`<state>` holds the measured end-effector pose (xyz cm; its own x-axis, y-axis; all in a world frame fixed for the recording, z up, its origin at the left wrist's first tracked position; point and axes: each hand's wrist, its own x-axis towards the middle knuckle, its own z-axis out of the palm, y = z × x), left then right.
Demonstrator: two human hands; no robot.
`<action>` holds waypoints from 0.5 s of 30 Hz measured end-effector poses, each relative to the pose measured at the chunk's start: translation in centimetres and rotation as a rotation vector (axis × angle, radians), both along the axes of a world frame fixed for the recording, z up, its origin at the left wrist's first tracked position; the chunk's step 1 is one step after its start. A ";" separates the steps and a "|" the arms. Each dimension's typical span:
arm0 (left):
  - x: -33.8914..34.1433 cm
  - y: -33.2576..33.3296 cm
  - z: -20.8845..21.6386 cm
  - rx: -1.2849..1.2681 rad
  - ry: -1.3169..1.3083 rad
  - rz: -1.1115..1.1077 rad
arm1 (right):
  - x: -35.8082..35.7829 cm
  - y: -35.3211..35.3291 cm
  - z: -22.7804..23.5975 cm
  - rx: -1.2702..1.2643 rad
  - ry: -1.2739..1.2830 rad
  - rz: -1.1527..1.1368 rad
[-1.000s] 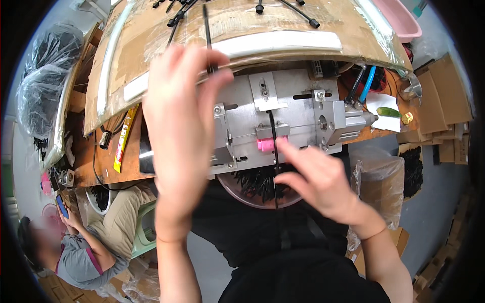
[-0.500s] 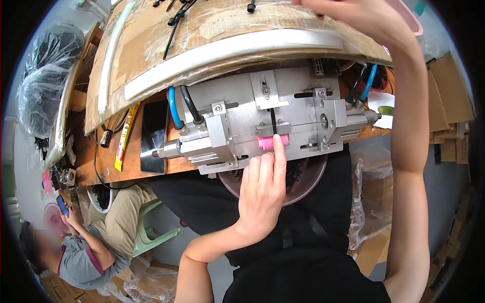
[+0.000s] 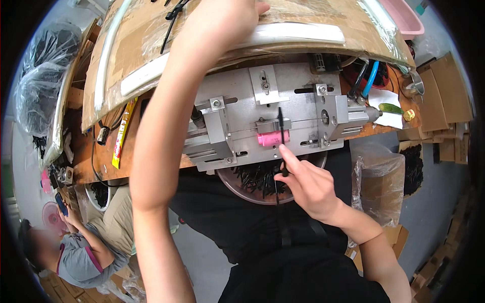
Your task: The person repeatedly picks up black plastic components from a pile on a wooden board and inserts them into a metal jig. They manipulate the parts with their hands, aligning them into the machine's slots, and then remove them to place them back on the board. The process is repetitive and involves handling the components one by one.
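Observation:
My right hand [image 3: 316, 189] is closed on a thin black plastic rod [image 3: 281, 119]. The rod points away from me, across a pink cylinder [image 3: 273, 139] at the front of a grey metal fixture [image 3: 242, 93]. My left arm crosses the fixture's left side, and my left hand [image 3: 225, 22] is over the cardboard-covered board [image 3: 212, 63] at the far edge; its fingers are mostly hidden. Several black plastic pieces [image 3: 174, 15] lie near that hand. Below the fixture, at my lap, a pinkish basin [image 3: 247, 197] holds many black rods [image 3: 252, 179].
Blue and black hoses [image 3: 371, 78] run to the fixture's right cylinder. On the bench lie a yellow packet [image 3: 124, 134] at left and a green object [image 3: 390, 108] on white paper at right. Another person [image 3: 91, 257] sits at lower left holding a phone [image 3: 61, 204]. Cardboard boxes [image 3: 437, 96] stand at right.
My left hand has left the pink cylinder and reached up over the board. My right hand has come down from the board to the fixture's front and now holds a black rod.

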<state>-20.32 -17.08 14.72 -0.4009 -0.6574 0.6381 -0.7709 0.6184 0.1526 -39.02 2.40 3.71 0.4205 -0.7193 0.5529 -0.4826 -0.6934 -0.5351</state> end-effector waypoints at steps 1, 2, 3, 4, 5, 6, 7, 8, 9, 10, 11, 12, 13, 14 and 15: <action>-0.5 0.0 0.7 0.139 0.002 0.023 | 0.1 -0.3 -0.7 0.012 0.011 0.000; -1.0 0.0 1.8 0.276 0.002 0.047 | 0.2 -0.5 -1.0 0.022 0.022 0.001; -1.3 0.3 2.5 0.415 0.005 0.073 | 0.3 -0.8 -0.9 0.038 0.029 0.003; -1.6 0.6 3.0 0.458 0.021 0.089 | 0.4 -1.0 -0.8 0.053 0.035 0.006; -1.7 1.1 3.5 0.501 0.037 0.106 | 0.5 -1.2 -0.7 0.068 0.042 0.009; -1.8 1.8 3.6 0.543 0.055 0.125 | 0.4 -1.1 -0.8 0.063 0.035 0.006; -1.5 2.6 2.7 0.367 0.124 0.085 | 0.4 -1.1 -1.1 0.060 0.029 0.002; -1.1 3.8 1.4 0.189 0.191 0.044 | 0.3 -1.1 -1.2 0.056 0.022 -0.002; -1.0 5.7 0.8 0.099 0.158 0.091 | 0.2 -1.1 -0.9 0.071 0.045 0.002; -1.1 7.9 0.1 0.013 0.122 0.133 | -0.1 -1.1 -0.4 0.090 0.064 0.002; -1.8 10.7 -0.7 0.003 0.141 0.199 | -0.4 -1.2 0.1 0.106 0.084 -0.003; -2.3 13.2 -1.9 -0.011 0.157 0.271 | -0.7 -1.4 0.6 0.086 0.047 -0.019; -2.4 15.5 -3.4 0.050 0.129 0.264 | -0.9 -1.6 1.0 0.066 0.007 -0.023; -2.5 17.7 -5.0 0.113 0.105 0.252 | -1.3 -1.7 1.6 0.047 -0.026 -0.032; -2.8 19.7 -6.7 0.178 0.082 0.237 | -1.8 -1.3 2.7 0.131 0.010 -0.101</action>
